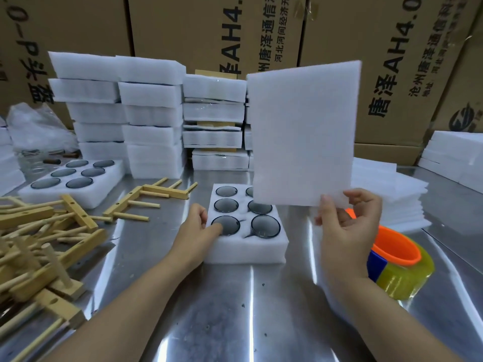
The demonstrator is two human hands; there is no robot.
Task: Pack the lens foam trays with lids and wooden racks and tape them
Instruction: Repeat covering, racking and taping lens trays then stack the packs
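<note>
Foam lid [304, 131], pinched upright in the right hand [347, 226], hangs at one o'clock above the tray [245, 253]; the left hand [194, 226] rests a straight finger on its nine-o'clock side.

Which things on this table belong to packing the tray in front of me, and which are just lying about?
Job in hand: lens tray, touched by the left hand; foam lid, pinched by the right hand; wooden racks; tape roll.
Lying about: cardboard boxes; plastic bag; stacks of foam trays behind.
</note>
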